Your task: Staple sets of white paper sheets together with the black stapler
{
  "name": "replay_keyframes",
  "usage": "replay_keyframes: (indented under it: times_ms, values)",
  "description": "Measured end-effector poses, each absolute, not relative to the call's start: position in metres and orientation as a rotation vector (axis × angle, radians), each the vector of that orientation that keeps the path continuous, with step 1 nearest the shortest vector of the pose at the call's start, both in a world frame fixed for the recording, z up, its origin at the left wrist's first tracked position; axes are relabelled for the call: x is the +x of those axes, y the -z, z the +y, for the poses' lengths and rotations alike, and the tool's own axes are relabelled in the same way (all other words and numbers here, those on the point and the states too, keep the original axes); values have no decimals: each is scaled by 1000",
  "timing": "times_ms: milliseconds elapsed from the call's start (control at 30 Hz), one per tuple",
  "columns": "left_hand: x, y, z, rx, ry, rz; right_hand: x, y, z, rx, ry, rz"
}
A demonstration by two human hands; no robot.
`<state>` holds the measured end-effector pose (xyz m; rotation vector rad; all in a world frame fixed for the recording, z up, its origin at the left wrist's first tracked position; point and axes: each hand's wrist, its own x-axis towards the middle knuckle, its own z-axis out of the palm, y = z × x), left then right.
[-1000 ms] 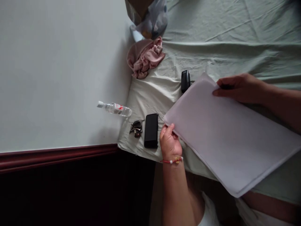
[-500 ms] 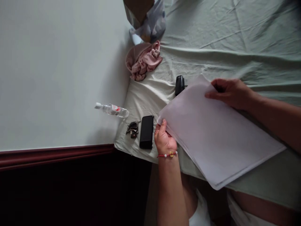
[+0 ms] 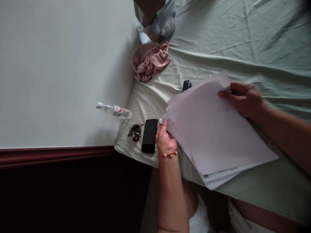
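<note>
white paper is what both sets of fingers are closed on: the left hand [image 3: 165, 140] pinches the near corner of the stack of sheets [image 3: 213, 129] between thumb and curled fingers, and the right hand [image 3: 244, 98] grips the far corner, thumb on top, the other fingers tucked out of sight beneath. the stack lies slantwise on the pale green bedsheet [image 3: 243, 38], its lower end reaching past the bed's edge over the person's lap, and the sheets are fanned — several edges show at the left-hand corner and a strip of print peeks out at the bottom. a red bead bracelet [image 3: 168, 154] circles the left wrist. just beside that hand lies a black phone [image 3: 149, 135], then a bunch of keys [image 3: 134, 131], and further off a small clear bottle [image 3: 114, 110] on its side where the bedding meets the wall. a black stapler [image 3: 186, 85] is half hidden behind the top edge of the paper. higher up sit a crumpled pink cloth [image 3: 149, 61] and a plastic bag [image 3: 157, 19]. judging from the splayed edges, the step in hand looks like squaring the loose sheets; the next move would call for loosening both grips a little and tapping the edges flush — carefully, since the overhanging end could slide off.
</note>
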<state>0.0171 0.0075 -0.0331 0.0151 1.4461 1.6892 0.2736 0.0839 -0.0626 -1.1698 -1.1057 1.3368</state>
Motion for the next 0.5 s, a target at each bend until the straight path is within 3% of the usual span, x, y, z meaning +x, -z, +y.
replay_keyframes:
  times_ms: [267, 500]
  values:
    - [19, 35, 10, -36, -1647, 1441, 276, 61, 83, -1145, -1454, -1162]
    - [17, 35, 5, 14, -1609, 1442, 278, 66, 85, -1211, -1330, -1260]
